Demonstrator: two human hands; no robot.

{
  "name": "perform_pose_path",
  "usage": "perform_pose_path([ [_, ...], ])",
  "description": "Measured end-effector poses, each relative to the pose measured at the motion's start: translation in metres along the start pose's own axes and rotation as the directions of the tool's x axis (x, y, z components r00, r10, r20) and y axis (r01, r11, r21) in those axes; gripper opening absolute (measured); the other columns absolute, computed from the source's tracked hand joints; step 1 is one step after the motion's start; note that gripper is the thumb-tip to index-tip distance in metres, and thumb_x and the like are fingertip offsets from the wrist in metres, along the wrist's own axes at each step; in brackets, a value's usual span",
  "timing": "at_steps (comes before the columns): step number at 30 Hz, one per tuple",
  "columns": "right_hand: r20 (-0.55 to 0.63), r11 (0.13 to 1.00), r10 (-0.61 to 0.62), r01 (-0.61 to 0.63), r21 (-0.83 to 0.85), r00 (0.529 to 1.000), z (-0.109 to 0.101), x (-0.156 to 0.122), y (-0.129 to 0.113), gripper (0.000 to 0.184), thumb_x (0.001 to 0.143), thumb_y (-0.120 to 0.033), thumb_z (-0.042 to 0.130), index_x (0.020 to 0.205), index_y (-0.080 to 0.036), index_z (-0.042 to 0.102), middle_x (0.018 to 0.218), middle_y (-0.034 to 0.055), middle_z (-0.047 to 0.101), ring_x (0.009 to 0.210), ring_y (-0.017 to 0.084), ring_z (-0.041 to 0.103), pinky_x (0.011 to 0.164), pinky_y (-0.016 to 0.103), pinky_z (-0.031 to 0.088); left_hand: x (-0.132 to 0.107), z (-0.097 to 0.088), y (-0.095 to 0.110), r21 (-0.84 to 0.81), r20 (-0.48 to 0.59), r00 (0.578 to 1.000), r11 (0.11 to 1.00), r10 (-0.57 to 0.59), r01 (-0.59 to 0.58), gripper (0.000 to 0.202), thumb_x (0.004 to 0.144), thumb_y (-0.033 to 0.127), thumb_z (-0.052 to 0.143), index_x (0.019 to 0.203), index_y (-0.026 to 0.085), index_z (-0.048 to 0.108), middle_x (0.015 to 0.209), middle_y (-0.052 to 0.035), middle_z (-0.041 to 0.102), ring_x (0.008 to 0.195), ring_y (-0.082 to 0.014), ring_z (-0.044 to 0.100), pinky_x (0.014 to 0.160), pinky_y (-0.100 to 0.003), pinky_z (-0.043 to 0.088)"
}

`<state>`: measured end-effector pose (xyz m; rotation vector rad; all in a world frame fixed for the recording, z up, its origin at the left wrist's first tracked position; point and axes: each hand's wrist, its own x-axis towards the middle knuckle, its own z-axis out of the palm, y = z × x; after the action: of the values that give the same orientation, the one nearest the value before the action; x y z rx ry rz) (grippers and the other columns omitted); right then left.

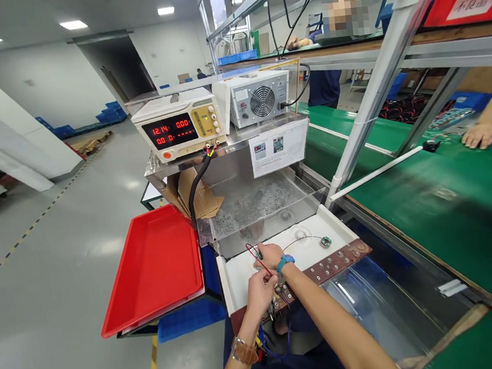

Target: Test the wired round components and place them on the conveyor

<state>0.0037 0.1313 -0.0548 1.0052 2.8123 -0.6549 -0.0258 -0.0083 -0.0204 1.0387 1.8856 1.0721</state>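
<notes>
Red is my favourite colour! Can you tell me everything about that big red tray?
The red tray looks like smooth, glossy plastic: a shallow rectangle with rounded corners and a raised rim. It lies nearly flat, left of the white work tray, resting over a blue crate. Nothing shows inside it, and no hand touches it.

You are facing a small white worktop [237, 275]. A brown fixture strip [336, 263] is lying along its near edge, and a small round board [326, 241] is resting toward its far right. A red tray [154, 269] is sitting just left of it. Farther off, a steel shelf [241, 135] is carrying a power supply [177, 127] and a fan-fronted unit [259, 99].
</notes>
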Motion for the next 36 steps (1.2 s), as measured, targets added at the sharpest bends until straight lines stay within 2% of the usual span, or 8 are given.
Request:
perform_pose_path([
  [13, 0.010, 0.999, 0.026, -0.027, 0.042, 1.000, -0.004, -0.002, -0.003, 0.051, 0.073, -0.050, 0.065, 0.111, -0.016, 0.056, 0.096, 0.0110, 0.069, 0.092, 0.025, 0.064, 0.073, 0.029, 0.040, 0.007, 0.003, -0.007, 0.045, -0.002, 0.999, 0.998, -0.049, 0.050, 0.017, 0.076, 0.022, 0.053, 0.079, 0.012, 0.066, 0.071, -0.0044, 0.067, 0.067, -0.0156, 0.058, 0.064, -0.025, 0.038],
  [26, 0.017, 0.999, 0.023, -0.024, 0.035, 1.000, -0.012, -0.008, -0.008, 0.048, 0.074, -0.047, 0.065, 0.110, -0.016, 0.056, 0.096, 0.0117, 0.069, 0.094, 0.026, 0.065, 0.075, 0.029, 0.040, 0.004, 0.003, -0.003, 0.029, -0.012, 0.999, 0.998, -0.048, 0.048, 0.016, 0.075, 0.023, 0.052, 0.076, 0.013, 0.064, 0.071, -0.0045, 0.066, 0.067, -0.0163, 0.057, 0.065, -0.025, 0.038],
  [36, -0.014, 0.999, 0.018, -0.017, 0.050, 1.000, -0.006, -0.007, -0.009, 0.045, 0.072, -0.043, 0.063, 0.106, -0.015, 0.057, 0.095, 0.0121, 0.069, 0.093, 0.028, 0.065, 0.074, 0.031, 0.041, 0.001, 0.003, -0.001, 0.024, -0.026, 0.998, 0.998, -0.064, 0.064, 0.015, 0.073, 0.020, 0.050, 0.074, 0.013, 0.064, 0.070, -0.0051, 0.066, 0.067, -0.0172, 0.057, 0.064, -0.026, 0.038],
])
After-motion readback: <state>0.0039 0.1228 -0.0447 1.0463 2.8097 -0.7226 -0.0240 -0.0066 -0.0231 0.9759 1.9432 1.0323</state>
